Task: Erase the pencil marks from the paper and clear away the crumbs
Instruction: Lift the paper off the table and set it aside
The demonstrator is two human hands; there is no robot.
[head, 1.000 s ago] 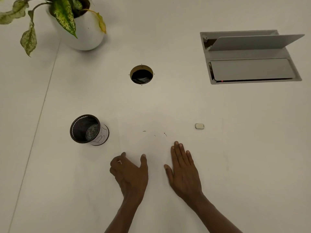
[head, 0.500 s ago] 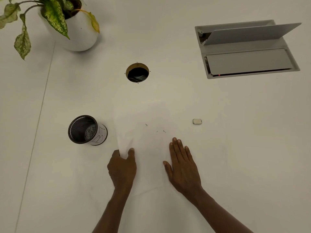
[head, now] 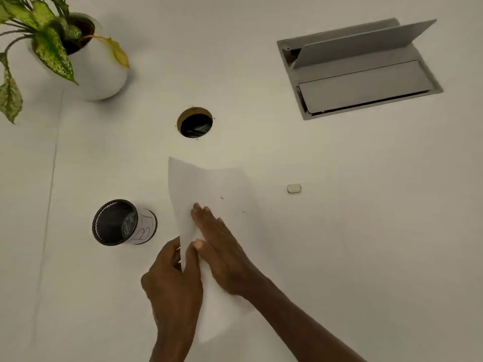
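Note:
The white paper [head: 209, 184] is curled up off the white table, its left edge raised. My left hand [head: 172, 286] pinches that raised left edge near the bottom. My right hand [head: 222, 246] lies flat on the inside of the sheet, fingers together and pointing up-left. A few dark crumbs [head: 222, 198] sit on the paper above my right fingers. A small white eraser [head: 294, 188] rests on the table to the right of the paper, apart from both hands.
A black mesh cup [head: 115, 222] with a white label stands left of the paper. A round cable hole [head: 195, 122] lies beyond the sheet. A potted plant [head: 86, 56] is at far left, a grey flip-up socket box [head: 360, 71] at far right.
My left hand took the paper's left edge and lifted it, curling the sheet upward. My right hand slid left across the sheet. The eraser stayed put.

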